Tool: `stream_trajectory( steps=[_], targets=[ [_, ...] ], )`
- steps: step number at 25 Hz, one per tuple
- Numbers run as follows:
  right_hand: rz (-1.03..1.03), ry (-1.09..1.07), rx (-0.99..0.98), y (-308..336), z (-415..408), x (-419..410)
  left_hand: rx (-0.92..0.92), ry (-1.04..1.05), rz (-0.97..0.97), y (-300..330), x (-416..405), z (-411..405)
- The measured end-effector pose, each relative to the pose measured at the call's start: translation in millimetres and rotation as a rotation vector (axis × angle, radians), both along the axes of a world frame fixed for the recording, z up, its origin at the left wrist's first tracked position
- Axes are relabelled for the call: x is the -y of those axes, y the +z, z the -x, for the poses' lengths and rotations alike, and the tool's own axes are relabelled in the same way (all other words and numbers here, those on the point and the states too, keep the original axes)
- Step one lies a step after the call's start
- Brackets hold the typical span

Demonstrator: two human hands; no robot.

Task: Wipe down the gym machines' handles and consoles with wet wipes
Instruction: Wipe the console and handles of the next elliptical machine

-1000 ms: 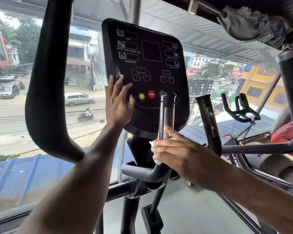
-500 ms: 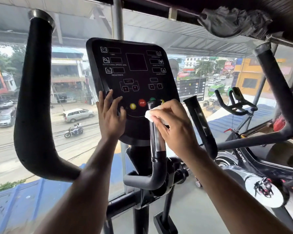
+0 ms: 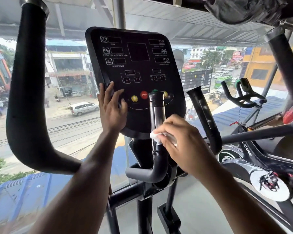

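The console (image 3: 135, 78) carries most of the readable text. Down its left side, white labels read "TIME" (image 3: 113, 44), then "ROTATIONAL SPEED" (image 3: 115, 55), then "RESISTANCE" (image 3: 118, 66), each under a small dark window. The labels down its right side are too blurred to read. Near the console's lower edge a red button (image 3: 144, 94) says "STOP". To the right of the console, a bike frame (image 3: 243, 153) shows the letters "LCARE".

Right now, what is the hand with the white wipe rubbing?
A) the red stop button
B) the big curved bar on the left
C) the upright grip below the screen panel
C: the right hand presses the wipe against the upright grip.
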State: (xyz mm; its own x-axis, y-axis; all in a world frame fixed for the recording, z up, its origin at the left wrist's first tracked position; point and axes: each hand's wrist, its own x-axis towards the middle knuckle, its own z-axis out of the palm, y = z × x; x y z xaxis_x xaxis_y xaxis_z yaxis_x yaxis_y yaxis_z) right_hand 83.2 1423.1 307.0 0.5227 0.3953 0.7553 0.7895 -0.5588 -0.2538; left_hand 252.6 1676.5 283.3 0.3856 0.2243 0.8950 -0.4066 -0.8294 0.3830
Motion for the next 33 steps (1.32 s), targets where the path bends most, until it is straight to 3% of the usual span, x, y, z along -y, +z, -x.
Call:
stream_trajectory(
  steps=[5,14,22,25,27,30,33],
  targets=[
    [-0.086,-0.056,0.038,-42.8,17.7,0.9,-0.031,0.006,0.010,2.2,0.7,3.1],
    [-0.189,-0.100,0.146,45.9,-52.1,-14.6,-0.028,-0.019,0.001,1.0,-1.1,-0.2],
    [-0.428,0.090,-0.026,-68.3,13.6,0.3,-0.021,-0.009,-0.002,-1.1,-1.8,-2.3],
    [-0.434,0.146,-0.045,-67.6,4.9,4.5,-0.056,0.003,0.016,0.0,-0.2,0.4],
    [-0.625,0.198,-0.164,-54.6,-8.4,4.9,-0.088,0.006,0.024,-1.0,2.2,3.5],
    [-1.147,0.272,-0.427,-37.1,-27.3,-4.5,-0.147,-0.007,0.058,1.8,4.9,9.1],
    [-1.258,0.298,-0.507,-21.2,-49.0,-17.5,-0.154,-0.025,0.082,-0.6,6.2,10.4]
  ],
)
